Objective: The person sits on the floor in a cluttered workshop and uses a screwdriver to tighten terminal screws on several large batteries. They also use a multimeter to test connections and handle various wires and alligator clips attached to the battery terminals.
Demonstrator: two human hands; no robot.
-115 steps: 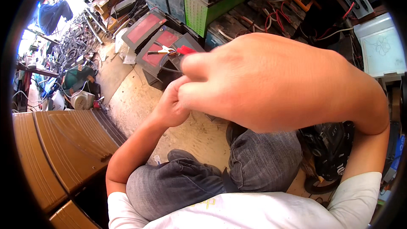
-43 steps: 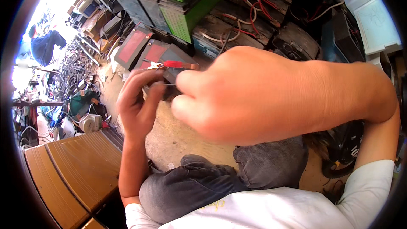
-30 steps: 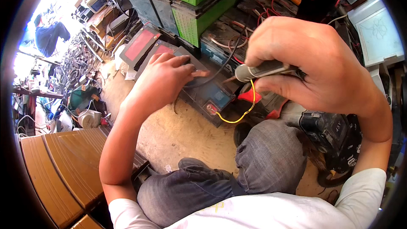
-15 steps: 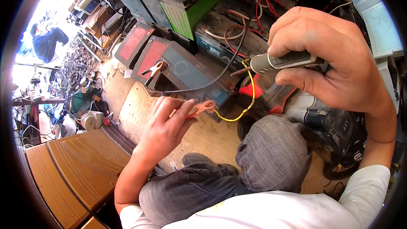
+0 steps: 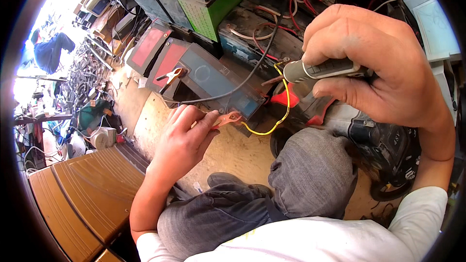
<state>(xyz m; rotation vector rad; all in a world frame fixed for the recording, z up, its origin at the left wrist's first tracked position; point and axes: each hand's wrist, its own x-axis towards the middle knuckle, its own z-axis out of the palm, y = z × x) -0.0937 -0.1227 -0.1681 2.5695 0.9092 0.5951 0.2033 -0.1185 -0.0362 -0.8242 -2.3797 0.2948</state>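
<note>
My left hand [image 5: 182, 133] is closed, pinching the handles of a red crocodile clip [image 5: 228, 118] beside the near end of a long battery. From the clip a yellow wire [image 5: 286, 111] loops up to the front of a grey-handled tool. That tool [image 5: 330, 69] has a ribbed collar and a short brownish metal tip pointing left; its exact kind is unclear. My right hand [image 5: 383, 58] is closed around its handle, above and right of the battery. The battery [image 5: 208, 77] has a grey-blue and red top. Another crocodile clip [image 5: 173, 74] is on it, joined to a black cable [image 5: 242, 86].
Green-cased batteries [image 5: 206, 12] are stacked behind, next to dark batteries with loose red and white wires [image 5: 296, 2]. A black battery case [image 5: 386, 140] stands by my right knee. Brown ribbed panels [image 5: 92, 189] are at lower left; tangled cables [image 5: 90, 75] lie far left.
The view has shifted slightly, so the batteries sit a little further left and higher. Both hands keep their grips on the clip and the tool, with hardly any movement.
</note>
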